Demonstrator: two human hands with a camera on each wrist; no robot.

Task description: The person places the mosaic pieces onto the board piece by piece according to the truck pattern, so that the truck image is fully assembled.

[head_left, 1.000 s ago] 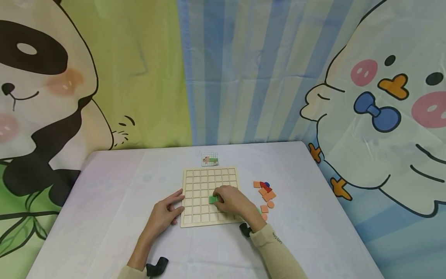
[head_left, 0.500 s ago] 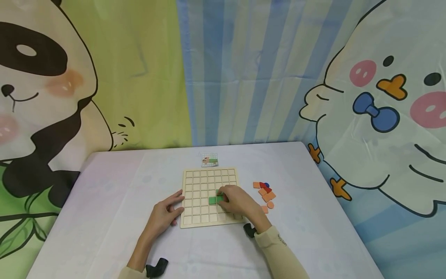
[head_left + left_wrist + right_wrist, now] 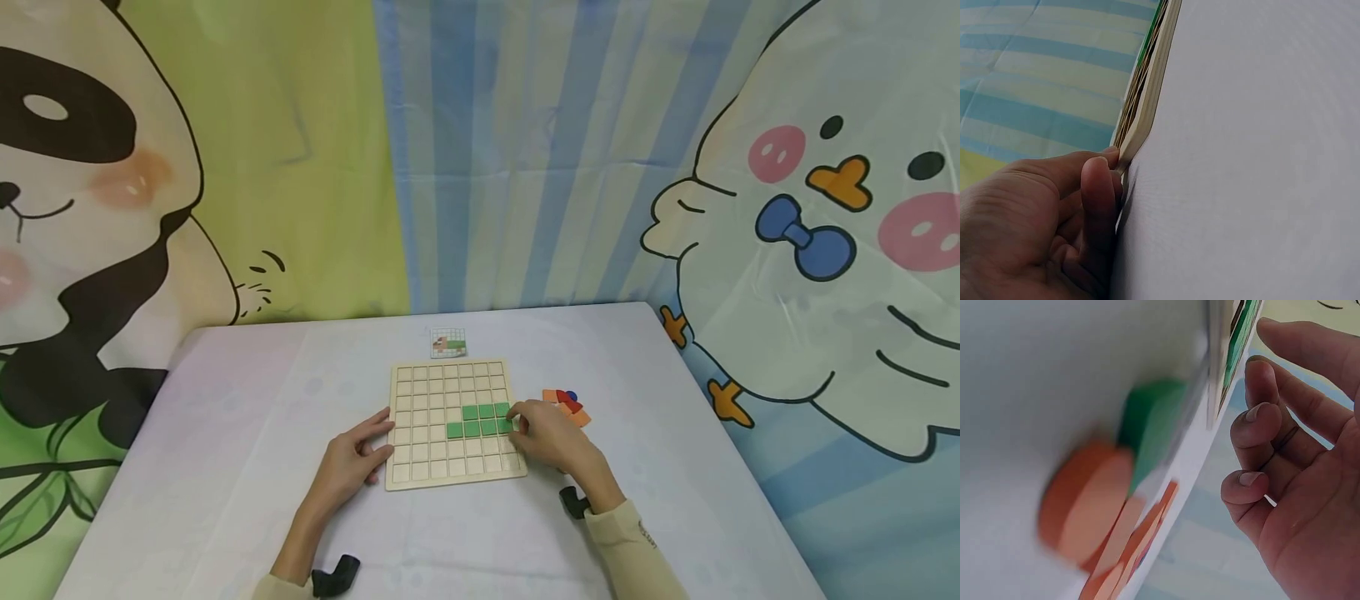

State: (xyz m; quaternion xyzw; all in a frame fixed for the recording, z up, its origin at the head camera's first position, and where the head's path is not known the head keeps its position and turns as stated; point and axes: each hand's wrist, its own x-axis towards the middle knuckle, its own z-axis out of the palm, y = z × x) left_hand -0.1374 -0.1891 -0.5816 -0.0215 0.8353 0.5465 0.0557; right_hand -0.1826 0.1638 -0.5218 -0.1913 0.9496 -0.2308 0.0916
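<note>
A square wooden grid board (image 3: 420, 446) lies on the table, with green square tiles (image 3: 471, 428) filling two neighbouring rows of its cells toward the right. My left hand (image 3: 347, 457) touches the board's left edge, index finger and thumb spread apart along it; in the left wrist view its fingertips meet the board's side near a corner. At the right edge my right hand (image 3: 551, 435) hovers by the last green tiles. Its thumb and index finger (image 3: 1261, 378) stand apart in the right wrist view, with nothing seen between them.
A small pattern card (image 3: 448, 342) lies behind the board. Right of it are orange pieces (image 3: 550, 396), red pieces (image 3: 573, 406) and a blue piece (image 3: 572, 396). The right wrist view shows a blurred orange disc (image 3: 1094, 506) and green piece (image 3: 1157, 425) on the table.
My right hand has moved right across the board to its right edge, uncovering two rows of green tiles. It now hides some of the loose pieces. The left hand stays put.
</note>
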